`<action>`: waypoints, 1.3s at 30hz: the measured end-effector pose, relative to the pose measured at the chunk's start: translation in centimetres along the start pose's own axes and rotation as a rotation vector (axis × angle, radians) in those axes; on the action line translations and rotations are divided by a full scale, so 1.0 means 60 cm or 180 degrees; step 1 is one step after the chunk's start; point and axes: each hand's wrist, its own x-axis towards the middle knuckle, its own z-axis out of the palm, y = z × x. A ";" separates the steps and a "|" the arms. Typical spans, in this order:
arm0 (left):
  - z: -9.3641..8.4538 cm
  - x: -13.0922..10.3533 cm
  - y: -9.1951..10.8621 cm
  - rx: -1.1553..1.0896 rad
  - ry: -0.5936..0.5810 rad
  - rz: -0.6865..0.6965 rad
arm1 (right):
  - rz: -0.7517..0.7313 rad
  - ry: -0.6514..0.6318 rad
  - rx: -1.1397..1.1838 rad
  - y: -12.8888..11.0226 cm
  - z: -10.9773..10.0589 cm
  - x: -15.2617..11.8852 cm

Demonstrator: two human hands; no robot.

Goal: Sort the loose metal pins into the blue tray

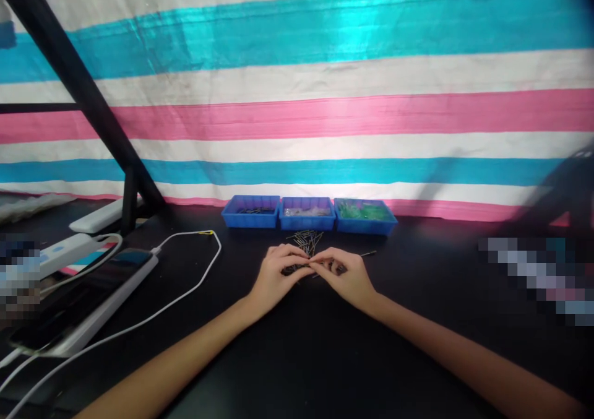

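Bkgd., head view: a striped sheet (297,122) hangs behind a black table (297,357). Three blue bins stand in a row at the table's far side: L bin (250,221) w/ thin dark pcs., mid bin (307,223) w/ clear/whitish pcs., R bin (366,228) w/ green pcs. I judge the separate bins keep the types apart and within reach.

The heap of thin metal pcs. (306,239) lies loose on the table, just in front of the bins and partly behind the hands, prob. so single pcs. are easy to get at. One stray pc. (369,254) lies to the right.

L hand (273,276) and R hand (356,278) meet at the heap, fingers bent, tips pinched together, presumably for fine control. I cannot tell what, if anything, they grip: too small. White cable (218,246) loops at left, apart from both hands.
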 end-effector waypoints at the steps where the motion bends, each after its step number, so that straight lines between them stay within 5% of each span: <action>1: -0.001 0.001 -0.001 -0.0022 0.0076 -0.0024 | 0.0044 0.0033 0.0012 -0.001 0.000 0.002; 7: -0.004 0.003 -0.002 -0.0257 0.0337 -0.0254 | 0.0173 0.0007 0.0106 0.007 0.001 0.008; 13: -0.003 0.007 -0.006 -0.0561 0.0300 -0.0445 | -0.0515 -0.0501 -0.0287 0.003 0.004 -0.002; 20: 0.000 0.012 -0.011 -0.0572 0.0223 -0.0482 | -0.0072 0.0222 0.0082 0.003 0.002 0.007; 25: -0.007 0.016 -0.009 -0.0693 0.0057 -0.0684 | -0.0058 0.0281 0.0305 0.003 0.001 0.008; 31: -0.059 0.039 -0.044 -0.0919 0.1004 -0.1587 | 0.0036 0.0378 0.0213 0.003 -0.001 0.005; 36: -0.113 0.054 -0.092 -0.1557 0.1838 -0.2087 | -0.0071 -0.0023 0.0115 0.007 0.004 -0.002; 39: -0.126 0.057 -0.116 -0.1790 0.2028 -0.2246 | -0.0150 -0.0271 -0.0113 0.007 0.006 -0.007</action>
